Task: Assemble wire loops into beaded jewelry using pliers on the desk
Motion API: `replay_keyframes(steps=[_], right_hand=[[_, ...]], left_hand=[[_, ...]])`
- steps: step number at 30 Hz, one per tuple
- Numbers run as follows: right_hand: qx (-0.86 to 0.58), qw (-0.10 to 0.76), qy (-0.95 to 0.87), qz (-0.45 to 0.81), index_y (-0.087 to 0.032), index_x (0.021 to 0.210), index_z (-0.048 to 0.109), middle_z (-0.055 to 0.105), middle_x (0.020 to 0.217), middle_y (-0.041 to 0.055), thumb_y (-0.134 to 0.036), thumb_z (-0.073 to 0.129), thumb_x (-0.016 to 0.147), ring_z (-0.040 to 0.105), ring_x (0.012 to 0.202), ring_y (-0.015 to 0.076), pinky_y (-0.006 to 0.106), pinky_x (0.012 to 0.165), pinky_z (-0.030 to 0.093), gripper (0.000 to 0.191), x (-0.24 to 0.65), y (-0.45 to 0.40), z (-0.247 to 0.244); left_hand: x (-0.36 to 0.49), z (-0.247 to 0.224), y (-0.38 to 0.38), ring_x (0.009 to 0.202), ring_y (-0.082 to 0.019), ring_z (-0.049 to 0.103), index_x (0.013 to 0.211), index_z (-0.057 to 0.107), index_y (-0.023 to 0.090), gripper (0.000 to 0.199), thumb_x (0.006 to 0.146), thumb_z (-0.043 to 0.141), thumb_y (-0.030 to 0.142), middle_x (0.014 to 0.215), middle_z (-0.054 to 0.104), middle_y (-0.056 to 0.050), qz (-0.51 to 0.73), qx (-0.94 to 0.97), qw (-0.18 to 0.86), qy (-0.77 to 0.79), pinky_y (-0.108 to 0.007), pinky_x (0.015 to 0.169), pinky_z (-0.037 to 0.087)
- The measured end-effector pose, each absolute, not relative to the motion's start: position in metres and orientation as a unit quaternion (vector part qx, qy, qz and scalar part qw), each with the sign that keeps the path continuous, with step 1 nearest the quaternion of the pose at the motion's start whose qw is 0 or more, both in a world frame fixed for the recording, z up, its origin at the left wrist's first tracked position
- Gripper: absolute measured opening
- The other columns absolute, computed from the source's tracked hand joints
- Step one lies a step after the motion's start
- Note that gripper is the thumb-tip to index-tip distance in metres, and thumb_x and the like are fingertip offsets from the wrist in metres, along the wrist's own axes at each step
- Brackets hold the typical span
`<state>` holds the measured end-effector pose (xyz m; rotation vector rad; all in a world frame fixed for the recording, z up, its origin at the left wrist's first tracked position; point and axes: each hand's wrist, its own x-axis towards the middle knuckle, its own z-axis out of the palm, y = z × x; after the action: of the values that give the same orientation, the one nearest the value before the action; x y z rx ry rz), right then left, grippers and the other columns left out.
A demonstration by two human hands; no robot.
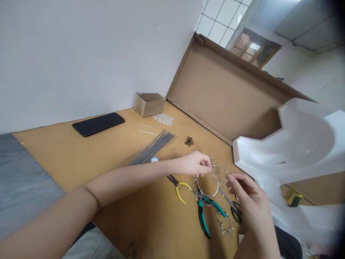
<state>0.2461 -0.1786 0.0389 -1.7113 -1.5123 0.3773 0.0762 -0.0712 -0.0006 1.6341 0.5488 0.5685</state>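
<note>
My left hand (196, 163) reaches in across the table with curled fingers, pinching a thin silvery wire ring (217, 187). Facing it from the right, my right hand (250, 192) has thumb and forefinger pressed together on a fine wire strand joined to the ring's tangle. Under the ring lie green-and-black pliers (203, 216), handles spread. Yellow-handled pliers (179, 194) are on their left, partly behind the left hand. Black-handled scissors (235, 212) rest beside the right hand. Bent wire pieces (225, 228) lie close by.
A bundle of grey wires (151, 147) lies beyond my left forearm. Farther back are black rings (189, 141), a pile of small silvery pieces (164, 118), a small cardboard box (150, 104) and a black phone (98, 124). A large cardboard tray (223, 86) and white chair (302, 136) border the right.
</note>
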Motion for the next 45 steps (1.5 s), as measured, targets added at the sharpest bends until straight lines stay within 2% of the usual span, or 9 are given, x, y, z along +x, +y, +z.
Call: replay_keyframes(steps=[5, 12, 16, 19, 24, 30, 38, 42, 45], right_hand=[[-0.691, 0.390, -0.596, 0.119, -0.019, 0.076, 0.064, 0.058, 0.062, 0.0011, -0.046, 0.061, 0.074, 0.052, 0.056, 0.0136, 0.024, 0.053, 0.045, 0.027, 0.242, -0.183, 0.041], [-0.717, 0.398, -0.553, 0.148, -0.019, 0.079, 0.062, 0.057, 0.058, 0.0006, -0.048, 0.060, 0.074, 0.048, 0.046, 0.0115, 0.021, 0.040, 0.040, 0.029, 0.236, -0.191, 0.042], [-0.711, 0.414, -0.545, 0.161, -0.019, 0.080, 0.061, 0.059, 0.058, 0.0009, -0.047, 0.060, 0.074, 0.052, 0.047, 0.0118, 0.022, 0.044, 0.045, 0.029, 0.231, -0.191, 0.040], [-0.711, 0.409, -0.544, 0.175, -0.018, 0.079, 0.060, 0.061, 0.059, 0.0015, -0.049, 0.059, 0.075, 0.055, 0.047, 0.0124, 0.022, 0.045, 0.047, 0.031, 0.229, -0.188, 0.040], [-0.718, 0.417, -0.536, 0.152, -0.018, 0.079, 0.061, 0.062, 0.060, 0.0019, -0.047, 0.061, 0.074, 0.055, 0.048, 0.0123, 0.023, 0.047, 0.049, 0.030, 0.231, -0.188, 0.043], [-0.683, 0.469, -0.539, 0.152, -0.019, 0.077, 0.062, 0.060, 0.061, 0.0010, -0.042, 0.063, 0.075, 0.050, 0.047, 0.0106, 0.022, 0.046, 0.045, 0.024, 0.235, -0.193, 0.045], [-0.670, 0.496, -0.523, 0.176, -0.019, 0.071, 0.063, 0.055, 0.057, -0.0002, -0.043, 0.067, 0.070, 0.046, 0.050, 0.0096, 0.020, 0.045, 0.039, 0.025, 0.243, -0.192, 0.049], [-0.672, 0.521, -0.488, 0.196, -0.019, 0.078, 0.063, 0.051, 0.053, -0.0028, -0.043, 0.069, 0.069, 0.038, 0.042, 0.0061, 0.018, 0.037, 0.029, 0.026, 0.251, -0.188, 0.047], [-0.666, 0.554, -0.465, 0.185, -0.019, 0.087, 0.064, 0.050, 0.053, -0.0038, -0.040, 0.069, 0.070, 0.036, 0.039, 0.0059, 0.019, 0.036, 0.027, 0.028, 0.258, -0.181, 0.040]], left_hand=[[0.073, 0.001, -0.071, 0.046, -0.006, 0.047, 0.074, 0.055, 0.014, 0.026, 0.083, 0.048, 0.038, 0.057, 0.052, 0.004, 0.239, 0.732, 0.604, 0.205, -0.018, 0.047, 0.039], [0.071, 0.000, -0.071, 0.046, -0.007, 0.048, 0.074, 0.055, 0.015, 0.030, 0.084, 0.046, 0.042, 0.058, 0.054, 0.003, 0.256, 0.759, 0.549, 0.238, -0.019, 0.049, 0.037], [0.070, 0.001, -0.071, 0.050, -0.008, 0.048, 0.072, 0.055, 0.015, 0.033, 0.085, 0.044, 0.043, 0.060, 0.058, 0.001, 0.286, 0.789, 0.476, 0.261, -0.019, 0.050, 0.034], [0.069, 0.001, -0.071, 0.050, -0.008, 0.048, 0.071, 0.055, 0.015, 0.035, 0.086, 0.040, 0.043, 0.061, 0.058, 0.001, 0.295, 0.795, 0.463, 0.257, -0.019, 0.050, 0.034], [0.068, 0.002, -0.070, 0.050, -0.008, 0.049, 0.078, 0.057, 0.015, 0.035, 0.089, 0.036, 0.040, 0.061, 0.056, 0.001, 0.299, 0.783, 0.492, 0.235, -0.019, 0.050, 0.037], [0.067, 0.010, -0.071, 0.045, -0.005, 0.046, 0.079, 0.057, 0.013, 0.027, 0.089, 0.041, 0.034, 0.059, 0.053, 0.002, 0.265, 0.734, 0.583, 0.225, -0.019, 0.048, 0.040], [0.065, 0.005, -0.060, 0.044, -0.005, 0.051, 0.077, 0.053, 0.013, 0.016, 0.082, 0.053, 0.029, 0.067, 0.063, -0.002, 0.231, 0.705, 0.644, 0.188, -0.018, 0.046, 0.041], [0.064, 0.007, -0.059, 0.044, -0.005, 0.052, 0.074, 0.050, 0.014, 0.012, 0.082, 0.052, 0.022, 0.067, 0.063, -0.002, 0.237, 0.707, 0.631, 0.214, -0.018, 0.047, 0.042], [0.062, 0.010, -0.059, 0.047, -0.005, 0.054, 0.073, 0.050, 0.013, 0.011, 0.081, 0.052, 0.020, 0.068, 0.063, -0.002, 0.249, 0.710, 0.621, 0.219, -0.019, 0.049, 0.043]])
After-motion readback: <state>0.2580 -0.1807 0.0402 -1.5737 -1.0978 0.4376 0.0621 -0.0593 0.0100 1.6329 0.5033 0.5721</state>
